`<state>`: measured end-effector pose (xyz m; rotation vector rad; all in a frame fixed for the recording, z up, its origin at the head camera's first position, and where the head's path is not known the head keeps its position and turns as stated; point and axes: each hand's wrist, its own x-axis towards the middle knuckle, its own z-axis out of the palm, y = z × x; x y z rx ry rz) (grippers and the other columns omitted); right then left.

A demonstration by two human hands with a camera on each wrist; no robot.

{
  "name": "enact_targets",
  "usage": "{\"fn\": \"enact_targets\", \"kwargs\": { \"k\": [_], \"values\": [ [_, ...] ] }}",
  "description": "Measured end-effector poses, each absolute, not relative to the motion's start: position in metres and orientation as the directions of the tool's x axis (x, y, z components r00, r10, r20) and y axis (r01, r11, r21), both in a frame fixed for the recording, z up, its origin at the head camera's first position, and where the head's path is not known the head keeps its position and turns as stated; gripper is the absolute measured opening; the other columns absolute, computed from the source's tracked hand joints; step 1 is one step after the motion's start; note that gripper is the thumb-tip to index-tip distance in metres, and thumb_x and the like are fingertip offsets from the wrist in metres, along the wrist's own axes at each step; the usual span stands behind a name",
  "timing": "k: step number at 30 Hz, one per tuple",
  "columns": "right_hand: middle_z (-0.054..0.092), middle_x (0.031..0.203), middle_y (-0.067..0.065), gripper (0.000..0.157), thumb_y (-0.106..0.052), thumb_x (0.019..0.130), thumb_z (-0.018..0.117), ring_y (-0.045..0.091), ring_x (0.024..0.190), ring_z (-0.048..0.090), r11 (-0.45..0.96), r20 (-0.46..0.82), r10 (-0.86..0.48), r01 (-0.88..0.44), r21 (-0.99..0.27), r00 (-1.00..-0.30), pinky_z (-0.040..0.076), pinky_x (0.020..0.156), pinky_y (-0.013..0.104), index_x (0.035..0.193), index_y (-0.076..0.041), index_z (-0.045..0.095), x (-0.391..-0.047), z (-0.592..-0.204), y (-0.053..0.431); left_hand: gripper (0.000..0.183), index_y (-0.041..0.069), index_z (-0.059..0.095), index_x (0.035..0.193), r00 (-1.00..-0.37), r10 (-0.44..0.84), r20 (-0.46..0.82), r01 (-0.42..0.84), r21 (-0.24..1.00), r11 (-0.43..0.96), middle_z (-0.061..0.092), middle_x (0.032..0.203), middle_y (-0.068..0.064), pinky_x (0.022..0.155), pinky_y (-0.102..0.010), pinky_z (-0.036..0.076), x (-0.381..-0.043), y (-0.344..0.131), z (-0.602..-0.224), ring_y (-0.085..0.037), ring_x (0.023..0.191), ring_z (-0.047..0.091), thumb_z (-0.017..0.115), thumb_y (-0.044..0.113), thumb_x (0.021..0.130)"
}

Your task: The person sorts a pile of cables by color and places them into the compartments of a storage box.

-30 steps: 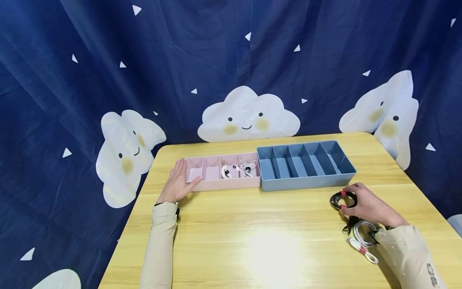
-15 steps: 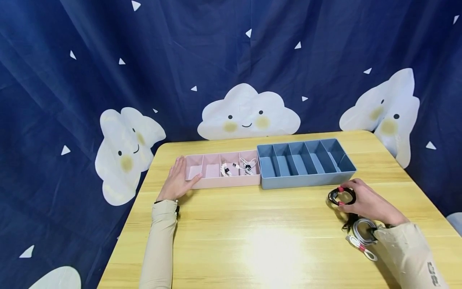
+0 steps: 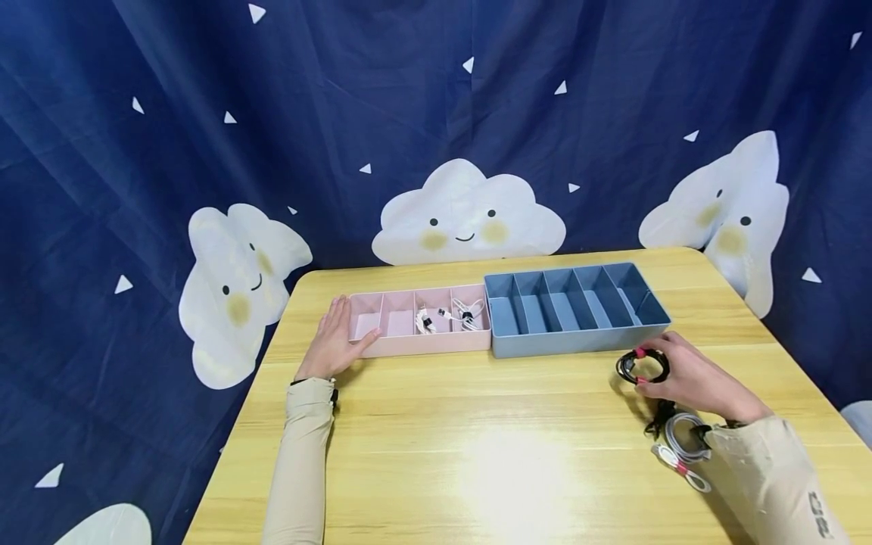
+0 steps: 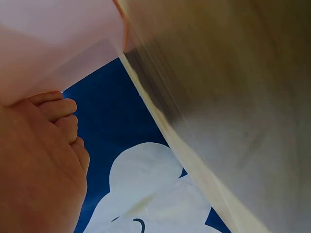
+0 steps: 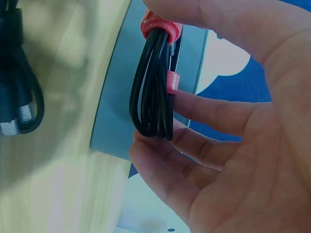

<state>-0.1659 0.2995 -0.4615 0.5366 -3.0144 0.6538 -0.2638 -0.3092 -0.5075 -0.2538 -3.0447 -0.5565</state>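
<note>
My right hand (image 3: pixel 695 378) pinches a coiled black cable (image 3: pixel 642 365) with red ties, held just above the table in front of the blue box. Close up in the right wrist view, the black coil (image 5: pixel 153 92) hangs between thumb and fingers. At the left end of the pink box (image 3: pixel 409 346), my left hand (image 3: pixel 331 344) rests with fingers along its side and the thumb at its front wall. White cables (image 3: pixel 467 316) with black ties lie in the pink box's two right compartments.
Touching the pink box's right end is a blue divided box (image 3: pixel 579 343). By my right wrist lie another black cable (image 3: pixel 659 418), a grey coiled cable (image 3: pixel 684 439) and a white cable (image 3: pixel 683 469) with a red tie. A dark blue curtain (image 3: pixel 409 91) hangs behind the table.
My right hand has lifted the black cable a little and moved it slightly left, towards the blue box. The left hand stays at the pink box.
</note>
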Motion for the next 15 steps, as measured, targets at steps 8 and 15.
{"fn": "enact_targets", "kwargs": {
  "k": [8,15],
  "values": [
    [0.061,0.118,0.024,0.062,-0.030,0.075,0.092,0.035,0.105,0.062,0.856,0.076,-0.332,-0.334,-0.394,-0.940,0.054,0.087,0.050,0.120,0.005,0.068,-0.1690,-0.4596,0.2958,0.112,-0.005,0.009,0.164,-0.985,0.157,0.077,0.173,0.331,0.928,0.006,0.174,-0.022,0.132,-0.060,0.010,-0.2634,-0.3088,-0.5086,-0.038,0.163,0.003,0.046,0.076,0.095],
    [0.059,0.124,0.027,0.063,-0.028,0.077,0.091,0.040,0.110,0.061,0.851,0.049,-0.337,-0.327,-0.411,-0.940,0.054,0.092,0.058,0.124,0.007,0.066,-0.1711,-0.4562,0.2931,0.112,-0.004,0.009,0.164,-0.983,0.159,0.089,0.178,0.297,0.938,0.006,0.174,-0.022,0.131,-0.061,0.011,-0.2650,-0.3095,-0.5091,-0.038,0.163,0.003,0.045,0.077,0.095]
  ]
}}
